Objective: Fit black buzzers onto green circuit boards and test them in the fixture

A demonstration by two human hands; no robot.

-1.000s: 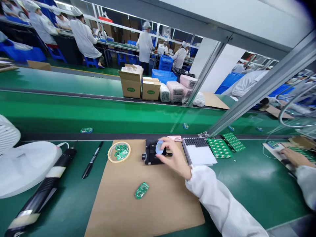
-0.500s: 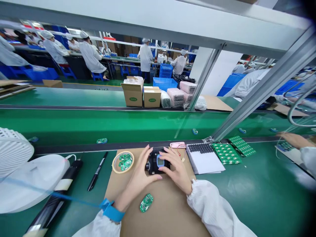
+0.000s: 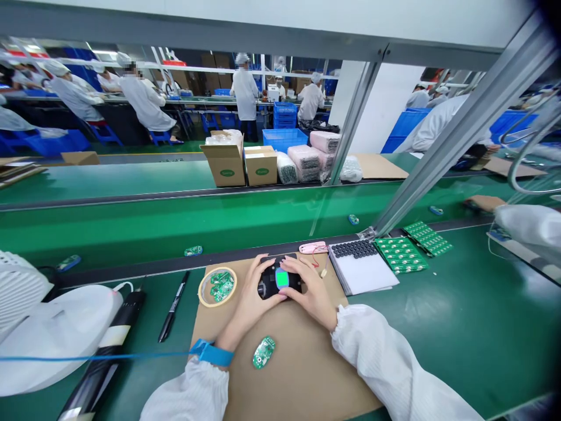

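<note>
Black device [image 3: 268,286] sits crosswise between both hands [image 3: 256,301] [image 3: 310,292], screen [image 3: 282,279] up.

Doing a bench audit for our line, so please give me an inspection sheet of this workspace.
Surface: green belt bench with a brown cardboard mat on it.
Job's things: black device with a lit green screen; loose green circuit board on the mat.
Clutter: tape roll holding small boards; black marker; green board panels.
Grips: left hand and right hand both on the device, either side of the screen.
Cables: blue wrist strap with cord running left.
Surroundings: co-worker in white coat, cardboard boxes, blue crates beyond the belt.
</note>
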